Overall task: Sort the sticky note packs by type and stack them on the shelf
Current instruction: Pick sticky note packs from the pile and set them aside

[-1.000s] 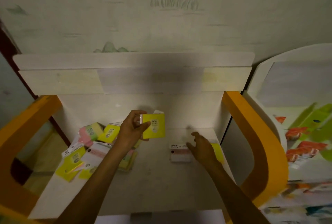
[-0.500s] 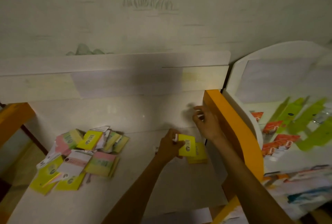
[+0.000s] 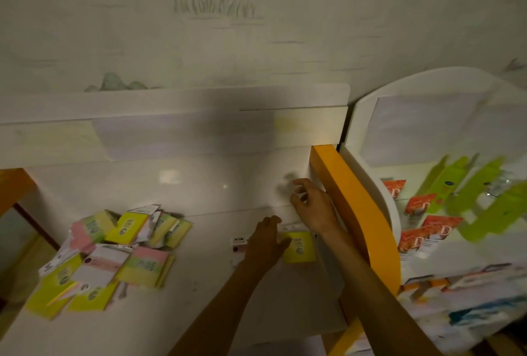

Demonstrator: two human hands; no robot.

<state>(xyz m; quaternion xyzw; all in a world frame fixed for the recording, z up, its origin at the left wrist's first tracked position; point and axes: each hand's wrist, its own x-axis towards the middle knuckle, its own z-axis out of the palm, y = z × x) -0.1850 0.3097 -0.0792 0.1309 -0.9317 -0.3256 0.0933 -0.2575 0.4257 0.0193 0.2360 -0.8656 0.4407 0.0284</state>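
Observation:
A yellow sticky note pack lies flat at the right end of the white shelf, near the orange side panel. My left hand holds its left edge, thumb on top. A white and pink pack peeks out from under that hand. My right hand hovers just behind the yellow pack, fingers apart and holding nothing. A loose pile of yellow, pink and white packs lies at the shelf's left.
An orange side panel bounds the shelf on the right, and a white back board rises behind it. Beyond the panel stands a white rack with green packets and orange-red packets.
My left hand carried the yellow pack from the shelf's middle to its right end and lowered it flat. My right hand lifted off the white and pink pack and moved toward the orange panel.

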